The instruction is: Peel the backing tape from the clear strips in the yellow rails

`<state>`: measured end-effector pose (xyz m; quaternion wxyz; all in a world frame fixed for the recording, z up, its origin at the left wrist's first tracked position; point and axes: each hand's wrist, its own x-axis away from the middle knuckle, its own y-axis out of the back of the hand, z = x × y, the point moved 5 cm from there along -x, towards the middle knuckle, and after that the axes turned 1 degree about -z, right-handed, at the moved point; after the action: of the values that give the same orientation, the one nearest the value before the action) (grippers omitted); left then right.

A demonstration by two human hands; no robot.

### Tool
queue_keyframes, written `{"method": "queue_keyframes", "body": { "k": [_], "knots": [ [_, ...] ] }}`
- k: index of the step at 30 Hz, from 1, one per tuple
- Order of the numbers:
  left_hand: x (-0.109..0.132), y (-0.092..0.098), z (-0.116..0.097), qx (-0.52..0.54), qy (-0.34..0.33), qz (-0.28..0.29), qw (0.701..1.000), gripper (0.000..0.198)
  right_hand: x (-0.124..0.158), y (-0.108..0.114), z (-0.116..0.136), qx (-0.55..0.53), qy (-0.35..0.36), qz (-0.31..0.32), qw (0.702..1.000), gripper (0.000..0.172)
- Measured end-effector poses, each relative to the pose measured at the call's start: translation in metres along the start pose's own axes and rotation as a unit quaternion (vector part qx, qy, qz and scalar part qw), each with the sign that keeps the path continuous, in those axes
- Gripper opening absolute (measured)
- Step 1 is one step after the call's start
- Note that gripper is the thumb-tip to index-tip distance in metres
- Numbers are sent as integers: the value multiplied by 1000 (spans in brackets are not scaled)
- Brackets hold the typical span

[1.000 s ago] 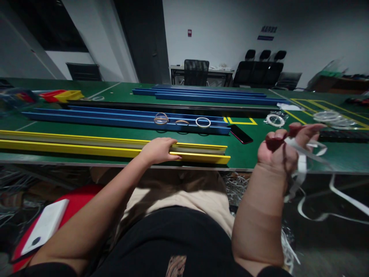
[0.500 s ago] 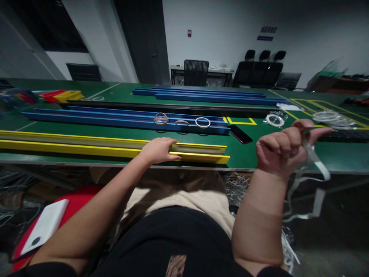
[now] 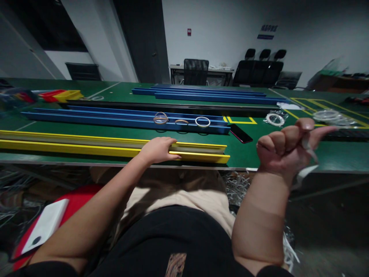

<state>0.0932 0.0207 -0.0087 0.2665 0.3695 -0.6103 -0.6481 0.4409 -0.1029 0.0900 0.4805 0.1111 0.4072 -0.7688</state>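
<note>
A long yellow channel profile (image 3: 198, 157) lies along the table's near edge. My left hand (image 3: 160, 149) grips it near its right end, thumb on the near wall and fingers over the far one. Beyond the table's front edge on the right, my right hand (image 3: 284, 148) is raised with the fingers curled and the thumb stretched out. A thin white strip (image 3: 306, 172) hangs from this closed hand, partly hidden behind the wrist. Behind the yellow profile lie blue channel profiles (image 3: 115, 120), with a white tape roll (image 3: 202, 122) and brownish rolls (image 3: 160, 118) on them.
A phone (image 3: 241, 134) lies right of the blue profiles. Bagged white rolls (image 3: 274, 119) sit farther right. A black profile (image 3: 138, 105) and more blue profiles (image 3: 201, 94) lie behind. Discarded white strips (image 3: 236, 188) are heaped below the table. A red stool (image 3: 77, 196) stands at left.
The white strip's dangling loops have dropped mostly out of sight behind my right wrist. My right hand has shifted only slightly, and my left hand keeps its place on the yellow profile.
</note>
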Motion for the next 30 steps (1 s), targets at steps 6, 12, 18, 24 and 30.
{"method": "queue_keyframes", "body": {
  "k": [6,12,18,24,30],
  "knots": [
    [0,0,0,-4,-2,-2,1000,78,-5,-1,6,47,81,-45,995,27],
    [0,1,-1,4,-1,2,1000,79,-11,0,7,-88,88,-43,991,48],
    [1,1,-1,-2,0,0,1000,77,-12,12,-9,-162,-38,-88,982,50],
    [1,1,-1,-1,-3,-6,1000,77,-13,18,-14,-203,-59,-162,964,29],
    [1,2,-2,-7,-4,-10,1000,76,-15,16,-14,-274,-67,-134,950,12]
  ]
}}
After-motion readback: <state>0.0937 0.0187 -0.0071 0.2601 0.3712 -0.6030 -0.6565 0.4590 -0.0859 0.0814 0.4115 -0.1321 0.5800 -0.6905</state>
